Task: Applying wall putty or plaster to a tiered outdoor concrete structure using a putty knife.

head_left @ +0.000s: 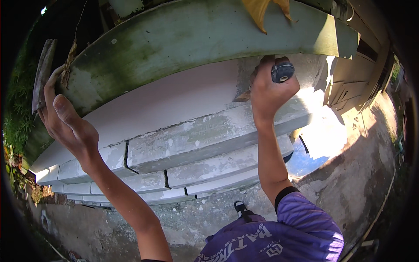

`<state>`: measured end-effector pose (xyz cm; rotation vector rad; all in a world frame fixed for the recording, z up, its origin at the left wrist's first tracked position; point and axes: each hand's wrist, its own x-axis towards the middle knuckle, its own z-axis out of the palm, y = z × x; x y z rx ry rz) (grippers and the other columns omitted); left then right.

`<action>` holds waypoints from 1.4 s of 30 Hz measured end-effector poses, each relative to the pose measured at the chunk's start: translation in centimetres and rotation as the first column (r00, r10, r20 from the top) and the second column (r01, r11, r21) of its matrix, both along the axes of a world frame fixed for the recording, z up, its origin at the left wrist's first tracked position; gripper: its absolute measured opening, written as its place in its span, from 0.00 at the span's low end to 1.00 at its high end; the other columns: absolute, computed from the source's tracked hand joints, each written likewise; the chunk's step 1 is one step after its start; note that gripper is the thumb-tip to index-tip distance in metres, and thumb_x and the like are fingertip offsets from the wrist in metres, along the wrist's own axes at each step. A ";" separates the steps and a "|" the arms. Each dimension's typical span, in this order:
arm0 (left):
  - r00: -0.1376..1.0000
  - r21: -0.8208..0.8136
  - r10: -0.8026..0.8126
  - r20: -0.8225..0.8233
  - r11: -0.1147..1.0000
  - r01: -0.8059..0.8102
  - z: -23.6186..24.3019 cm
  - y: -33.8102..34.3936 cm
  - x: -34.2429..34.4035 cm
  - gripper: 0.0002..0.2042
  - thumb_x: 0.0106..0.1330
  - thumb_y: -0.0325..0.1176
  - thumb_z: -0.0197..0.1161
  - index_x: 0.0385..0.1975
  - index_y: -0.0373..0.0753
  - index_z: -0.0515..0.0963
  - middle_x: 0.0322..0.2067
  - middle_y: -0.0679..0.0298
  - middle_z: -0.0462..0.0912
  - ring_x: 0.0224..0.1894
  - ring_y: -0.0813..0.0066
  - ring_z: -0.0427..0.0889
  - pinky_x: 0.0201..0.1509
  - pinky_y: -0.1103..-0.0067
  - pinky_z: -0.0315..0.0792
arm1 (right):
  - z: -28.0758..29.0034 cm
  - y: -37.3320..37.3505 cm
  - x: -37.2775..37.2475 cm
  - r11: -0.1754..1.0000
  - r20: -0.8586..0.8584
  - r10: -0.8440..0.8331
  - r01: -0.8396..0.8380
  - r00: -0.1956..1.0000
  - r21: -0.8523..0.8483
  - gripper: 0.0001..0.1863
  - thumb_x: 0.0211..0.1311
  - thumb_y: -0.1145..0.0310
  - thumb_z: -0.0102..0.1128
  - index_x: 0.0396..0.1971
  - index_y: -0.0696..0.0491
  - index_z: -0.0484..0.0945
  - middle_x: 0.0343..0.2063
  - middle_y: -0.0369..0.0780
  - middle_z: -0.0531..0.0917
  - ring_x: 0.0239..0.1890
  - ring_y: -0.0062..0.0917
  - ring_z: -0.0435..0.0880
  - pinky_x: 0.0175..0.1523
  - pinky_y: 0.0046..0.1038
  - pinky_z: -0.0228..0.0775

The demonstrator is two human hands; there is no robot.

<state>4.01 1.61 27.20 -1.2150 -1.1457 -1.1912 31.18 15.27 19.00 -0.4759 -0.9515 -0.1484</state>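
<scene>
The right hand (274, 94) is wrapped in a fist around the dark, rounded handle (283, 72) of a flat metal scraper, its pale end showing above the fingers. The scraper's thin, smeared metal blade (242, 97) lies just left of that hand, against the smooth white plastered surface (166, 100), close to a rougher grey patch at its right end. The left hand (72, 122) is opened out, thumb apart and fingers reaching up at the left end of the curved, pale green, moss-stained ledge (187, 41); whether the fingers bear on the ledge cannot be told. Just beside them stand a weathered grey bar (44, 76) and a curled brown dry leaf (66, 75).

A broad yellow-brown leaf (258, 15) hangs over the ledge's upper edge. Below the plastered surface, grey-white steps (196, 137) with dark vertical gaps descend to the stained concrete ground (209, 214). A blue-and-white sheet (310, 150) lies in sunlight right of the steps, beyond the right forearm.
</scene>
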 end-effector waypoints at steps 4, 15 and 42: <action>1.000 -0.019 0.010 -0.029 1.000 -0.011 -0.2 0.0 -0.2 0.38 0.71 0.64 0.24 0.50 0.41 0.79 0.48 0.56 0.81 0.52 0.56 0.74 0.61 0.64 0.60 | 0.0 -3.2 2.0 0.868 -0.390 0.468 -0.495 0.793 0.033 0.14 0.62 0.77 0.58 0.17 0.58 0.67 0.13 0.33 0.71 0.17 0.12 0.66 0.22 0.20 0.58; 0.999 -0.027 0.006 -0.035 1.000 -0.007 -0.1 -0.4 -0.3 0.36 0.72 0.61 0.24 0.52 0.42 0.78 0.47 0.56 0.81 0.52 0.57 0.74 0.63 0.66 0.59 | -0.7 -0.3 0.3 0.994 -0.166 0.094 -0.102 0.982 -0.041 0.16 0.66 0.75 0.56 0.18 0.55 0.65 0.11 0.33 0.68 0.13 0.12 0.63 0.18 0.18 0.54; 0.999 -0.074 -0.033 0.022 0.997 0.034 0.0 -1.0 0.7 0.36 0.72 0.62 0.27 0.53 0.40 0.78 0.49 0.55 0.79 0.54 0.54 0.71 0.64 0.62 0.58 | 0.1 -3.0 0.8 0.935 -0.390 0.346 -0.351 0.854 0.061 0.16 0.64 0.78 0.59 0.17 0.54 0.66 0.11 0.31 0.70 0.14 0.09 0.66 0.19 0.18 0.56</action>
